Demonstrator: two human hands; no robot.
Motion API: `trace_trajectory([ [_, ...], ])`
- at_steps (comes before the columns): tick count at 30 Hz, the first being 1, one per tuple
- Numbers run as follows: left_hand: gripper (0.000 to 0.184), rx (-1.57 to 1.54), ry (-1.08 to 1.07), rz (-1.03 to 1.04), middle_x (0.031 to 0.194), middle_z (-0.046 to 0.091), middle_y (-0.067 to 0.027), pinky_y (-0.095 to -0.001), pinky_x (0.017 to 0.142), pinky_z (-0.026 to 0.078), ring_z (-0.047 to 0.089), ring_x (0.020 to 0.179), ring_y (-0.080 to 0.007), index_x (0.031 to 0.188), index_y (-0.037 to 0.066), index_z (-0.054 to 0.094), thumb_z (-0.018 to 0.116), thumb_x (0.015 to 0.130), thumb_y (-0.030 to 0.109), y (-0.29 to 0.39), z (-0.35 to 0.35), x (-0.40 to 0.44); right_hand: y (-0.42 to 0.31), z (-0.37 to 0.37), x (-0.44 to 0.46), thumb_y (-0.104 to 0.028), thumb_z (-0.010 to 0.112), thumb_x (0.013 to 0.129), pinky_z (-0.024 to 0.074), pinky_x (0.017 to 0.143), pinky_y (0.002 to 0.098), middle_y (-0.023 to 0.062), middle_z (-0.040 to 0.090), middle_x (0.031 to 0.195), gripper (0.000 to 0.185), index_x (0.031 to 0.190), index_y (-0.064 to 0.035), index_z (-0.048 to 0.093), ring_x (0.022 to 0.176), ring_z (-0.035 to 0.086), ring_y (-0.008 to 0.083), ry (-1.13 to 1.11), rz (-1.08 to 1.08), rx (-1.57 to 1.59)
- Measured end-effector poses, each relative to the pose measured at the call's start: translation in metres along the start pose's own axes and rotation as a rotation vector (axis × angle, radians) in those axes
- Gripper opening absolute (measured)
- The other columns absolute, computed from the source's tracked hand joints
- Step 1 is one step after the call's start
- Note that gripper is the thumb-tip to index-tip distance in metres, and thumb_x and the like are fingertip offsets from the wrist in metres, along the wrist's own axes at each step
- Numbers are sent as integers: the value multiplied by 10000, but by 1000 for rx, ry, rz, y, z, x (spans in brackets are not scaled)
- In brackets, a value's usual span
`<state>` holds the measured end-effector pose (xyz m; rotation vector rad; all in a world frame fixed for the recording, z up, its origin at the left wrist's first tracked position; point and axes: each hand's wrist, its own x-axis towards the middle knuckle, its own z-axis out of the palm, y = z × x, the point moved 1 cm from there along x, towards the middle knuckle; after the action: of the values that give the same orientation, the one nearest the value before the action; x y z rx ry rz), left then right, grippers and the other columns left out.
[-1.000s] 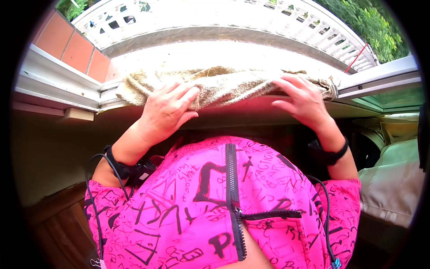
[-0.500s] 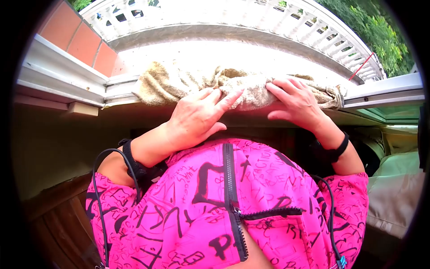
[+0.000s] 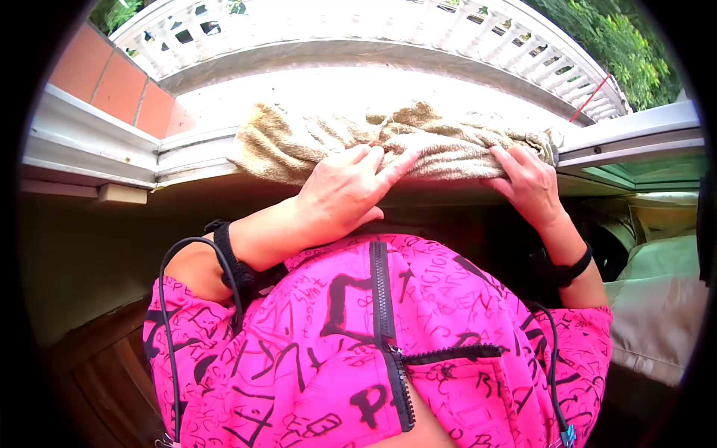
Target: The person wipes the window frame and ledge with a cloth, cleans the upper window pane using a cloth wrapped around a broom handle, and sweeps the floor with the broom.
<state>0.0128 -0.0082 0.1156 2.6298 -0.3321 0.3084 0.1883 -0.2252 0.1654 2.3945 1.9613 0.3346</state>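
A crumpled beige towel (image 3: 448,154) lies bunched along the window sill, its folds spread from the left track to the right one. My left hand (image 3: 345,183) rests at its near edge, the fingers bent into the cloth, the index finger stretched along a fold and the thumb apart below. Toward the towel's right end, my right hand (image 3: 529,183) pinches the near edge, fingers on top and thumb underneath. Part of the left fingertips is hidden in the folds.
A white metal window frame (image 3: 89,142) runs left of the towel, and a sliding track (image 3: 635,142) lies at right. Outside stand a white balustrade (image 3: 441,30) and orange tiles (image 3: 112,82). Cream fabric (image 3: 657,306) hangs at lower right. Black cables (image 3: 166,321) trail along both arms.
My right hand has moved right and slightly down, from flat on the towel to pinching its edge. The towel's middle has shifted and its folds look more stretched. The left hand stays on the cloth.
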Motion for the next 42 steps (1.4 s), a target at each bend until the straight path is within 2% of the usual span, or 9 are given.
trace_trajectory([
  [17,780,-14,288,157,1024,530,-157,-349,775,446,532,917,-288,1288,-26,319,701,624,116,-7,11,3,-22,-1,45,-176,538,746,426,680,435,172,546,785,184,777,5,527,773,543,351,-363,182,335],
  [20,502,30,219,42,938,555,-153,-316,759,448,551,839,-256,1215,-105,353,486,757,53,-3,-9,-6,-54,-6,78,-185,533,754,423,683,442,194,527,760,215,745,25,494,768,532,369,-466,83,445],
  [28,645,0,404,-352,989,572,-186,-360,825,436,575,906,-303,1280,-1,362,628,693,-24,-5,-86,-70,-114,-34,170,-173,513,730,456,687,454,268,573,740,237,737,57,570,745,576,413,-553,-154,866],
  [31,608,-50,621,-705,990,578,-224,-351,789,456,578,915,-324,1282,31,381,562,712,-79,2,-111,-80,-145,-21,211,-197,522,810,437,539,274,56,572,597,226,758,7,607,545,518,118,-630,9,1285],
  [32,557,-10,722,-824,1070,572,-206,-316,817,447,581,963,-273,1284,26,374,532,762,-88,-8,-117,-85,-149,-27,230,-198,527,806,432,527,271,41,573,600,204,767,-21,620,542,512,113,-615,-23,1588],
  [35,414,-523,1254,-371,1099,575,-114,-279,863,425,541,985,-146,1219,14,420,507,825,-79,4,-150,-35,-106,-75,289,-151,468,827,486,572,278,95,606,714,193,778,-23,604,628,582,176,165,-202,1334],
  [37,393,-460,1253,-171,1037,590,-106,-271,834,439,556,940,-141,1190,6,436,535,817,-68,19,-168,-12,-74,-147,275,-257,522,872,349,477,215,-31,537,622,240,721,-84,592,524,441,56,198,-377,1679],
  [39,332,-297,1251,-234,901,607,-52,-223,724,465,573,800,-111,1125,13,520,569,803,-52,-8,-139,35,0,-118,257,-225,498,881,329,468,205,-26,528,608,221,748,-78,594,505,421,57,193,-136,1225],
  [42,293,-296,1317,-46,1022,602,-99,-218,836,431,565,933,-128,1108,-41,524,570,820,-24,-34,-155,30,49,-153,216,-174,468,886,331,469,201,-17,530,623,196,789,-54,588,495,423,59,445,-256,1291],
])
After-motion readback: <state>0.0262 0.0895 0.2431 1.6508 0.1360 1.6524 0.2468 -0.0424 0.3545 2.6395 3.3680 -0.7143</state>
